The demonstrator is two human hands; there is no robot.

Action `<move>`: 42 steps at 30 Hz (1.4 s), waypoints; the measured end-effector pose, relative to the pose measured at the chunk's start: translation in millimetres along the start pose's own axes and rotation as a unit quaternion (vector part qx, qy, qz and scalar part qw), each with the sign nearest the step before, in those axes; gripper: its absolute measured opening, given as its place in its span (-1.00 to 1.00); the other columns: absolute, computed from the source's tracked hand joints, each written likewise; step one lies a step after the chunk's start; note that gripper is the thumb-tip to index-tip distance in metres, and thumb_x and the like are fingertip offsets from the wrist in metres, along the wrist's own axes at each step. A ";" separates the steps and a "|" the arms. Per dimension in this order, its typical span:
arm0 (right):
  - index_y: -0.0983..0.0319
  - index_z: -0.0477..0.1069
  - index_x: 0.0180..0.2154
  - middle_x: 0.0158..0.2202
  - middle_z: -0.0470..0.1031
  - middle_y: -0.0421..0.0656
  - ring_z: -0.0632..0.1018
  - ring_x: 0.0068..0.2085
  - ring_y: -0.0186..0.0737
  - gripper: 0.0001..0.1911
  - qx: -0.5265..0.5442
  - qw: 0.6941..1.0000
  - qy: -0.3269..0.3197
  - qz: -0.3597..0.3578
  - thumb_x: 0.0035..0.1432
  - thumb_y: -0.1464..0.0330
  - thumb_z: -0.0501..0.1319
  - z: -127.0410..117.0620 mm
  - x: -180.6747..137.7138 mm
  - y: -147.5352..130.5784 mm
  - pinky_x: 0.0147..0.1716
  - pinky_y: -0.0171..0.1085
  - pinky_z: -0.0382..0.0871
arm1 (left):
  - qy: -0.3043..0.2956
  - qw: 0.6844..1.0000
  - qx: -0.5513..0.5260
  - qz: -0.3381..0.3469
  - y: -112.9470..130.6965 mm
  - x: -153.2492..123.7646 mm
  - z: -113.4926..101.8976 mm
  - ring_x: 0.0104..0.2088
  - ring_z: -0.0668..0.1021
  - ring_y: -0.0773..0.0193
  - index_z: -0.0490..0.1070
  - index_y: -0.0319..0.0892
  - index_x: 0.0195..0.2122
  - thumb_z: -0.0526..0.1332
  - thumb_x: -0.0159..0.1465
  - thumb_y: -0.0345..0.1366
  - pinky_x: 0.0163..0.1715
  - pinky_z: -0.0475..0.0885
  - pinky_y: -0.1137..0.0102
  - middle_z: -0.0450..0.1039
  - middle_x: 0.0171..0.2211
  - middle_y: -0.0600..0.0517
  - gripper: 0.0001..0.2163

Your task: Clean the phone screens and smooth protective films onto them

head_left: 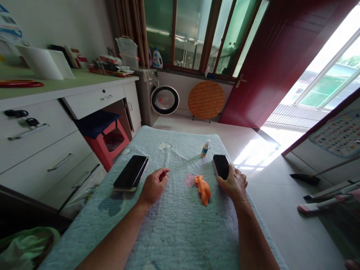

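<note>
My right hand (pixel 233 183) is closed round the near end of a black phone (pixel 221 165) lying at the right edge of a light blue quilted cloth (pixel 174 221). My left hand (pixel 153 185) rests on the cloth with its fingers curled loosely and nothing visible in them. A crumpled orange rag (pixel 204 188) lies between the two hands. To the left of my left hand a stack of two dark phones (pixel 131 172) lies on the cloth. A small spray bottle (pixel 205 148) stands upright behind the rag.
White drawers under a green-topped counter (pixel 42 123) line the left side, with a red stool (pixel 108 140) tucked below. A washing machine (pixel 157 98), a round wooden tabletop (pixel 206 100) and a dark red door (pixel 270 67) stand at the back. Mops and a broom (pixel 315 180) lie on the tiled floor at right.
</note>
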State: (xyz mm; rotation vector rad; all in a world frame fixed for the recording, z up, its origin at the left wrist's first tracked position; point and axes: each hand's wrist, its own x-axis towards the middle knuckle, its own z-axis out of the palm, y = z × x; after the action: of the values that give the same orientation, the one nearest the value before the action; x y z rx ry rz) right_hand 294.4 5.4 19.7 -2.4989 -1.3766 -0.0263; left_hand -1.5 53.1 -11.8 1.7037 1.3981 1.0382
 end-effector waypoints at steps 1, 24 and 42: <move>0.25 0.17 0.23 0.14 0.28 0.11 0.27 0.12 0.24 -0.24 0.004 1.000 0.018 -0.006 0.02 0.10 0.17 -0.6 -0.7 -0.8 0.01 0.10 0.18 | 0.009 1.000 0.018 0.018 1.3 -0.6 -0.7 -0.37 0.56 0.22 0.49 -0.20 -0.16 0.10 0.17 -0.22 -0.29 0.45 0.38 0.54 -0.36 0.01 -0.71; 0.19 0.41 0.01 0.02 0.35 -0.03 0.35 0.03 -0.04 -0.61 0.101 0.936 -0.101 -0.321 0.14 0.27 0.17 14.3 -36.7 -46.2 0.05 -0.10 0.26 | 0.187 0.856 0.473 -0.093 -3.4 5.9 -58.8 -0.05 0.47 -0.12 0.30 -0.25 0.11 0.15 0.20 -0.18 0.06 0.14 -0.03 0.41 0.03 -0.26 -0.54; 0.16 0.43 -0.12 -0.09 0.37 -0.08 0.37 -0.09 -0.09 -0.71 0.103 0.930 -0.136 -0.325 0.07 0.35 0.19 13.1 -40.2 -51.9 -0.05 -0.17 0.27 | 0.131 0.853 0.494 -0.106 -3.8 10.2 -74.3 -0.12 0.50 -0.11 0.34 -0.23 0.08 0.21 0.16 -0.09 -0.17 0.34 0.20 0.49 -0.15 -0.20 -0.50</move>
State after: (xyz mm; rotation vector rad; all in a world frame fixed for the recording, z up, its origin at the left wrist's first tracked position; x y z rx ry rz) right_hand 227.9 1.7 13.5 -1.8253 -2.1380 0.3205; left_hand -68.7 65.5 19.2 2.0253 2.5169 0.4066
